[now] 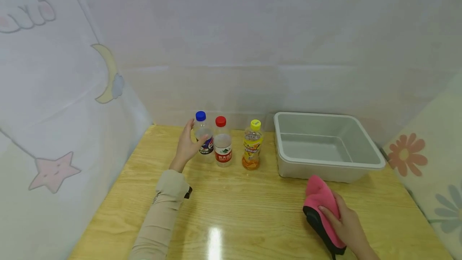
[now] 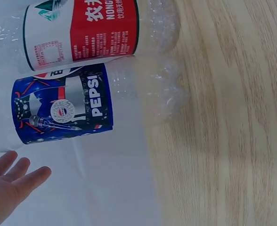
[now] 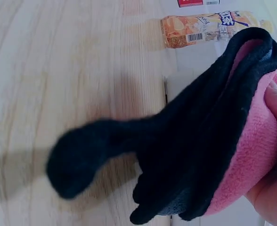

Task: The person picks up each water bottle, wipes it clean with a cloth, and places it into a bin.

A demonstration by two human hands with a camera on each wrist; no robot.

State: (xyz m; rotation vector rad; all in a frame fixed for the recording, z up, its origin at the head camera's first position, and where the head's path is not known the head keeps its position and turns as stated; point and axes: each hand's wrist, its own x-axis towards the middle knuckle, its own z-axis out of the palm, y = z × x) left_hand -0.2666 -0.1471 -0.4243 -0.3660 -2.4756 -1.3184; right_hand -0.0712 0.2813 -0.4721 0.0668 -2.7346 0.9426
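Observation:
My left hand (image 1: 188, 144) is beside the blue-capped plastic bottle (image 1: 206, 146), thumb overlapping its front in the head view. In the left wrist view the spread fingers (image 2: 32, 182) are apart from this bottle, whose blue label (image 2: 63, 106) reads PEPSI. A red-capped bottle (image 1: 223, 155) with a red-and-white label stands close on its right. My right hand (image 1: 348, 226) grips a soft pink-and-black fabric item (image 1: 322, 200) over the table. In the right wrist view its black side (image 3: 190, 136) has finger-like ends and a dangling rounded part (image 3: 77, 160).
A yellow-capped bottle (image 1: 251, 151) with a little orange drink stands right of the other two. The grey plastic bin (image 1: 328, 165) is at the back right of the wooden table (image 1: 231, 204), behind the right hand. Pale printed cloth (image 1: 223, 51) hangs behind and at both sides.

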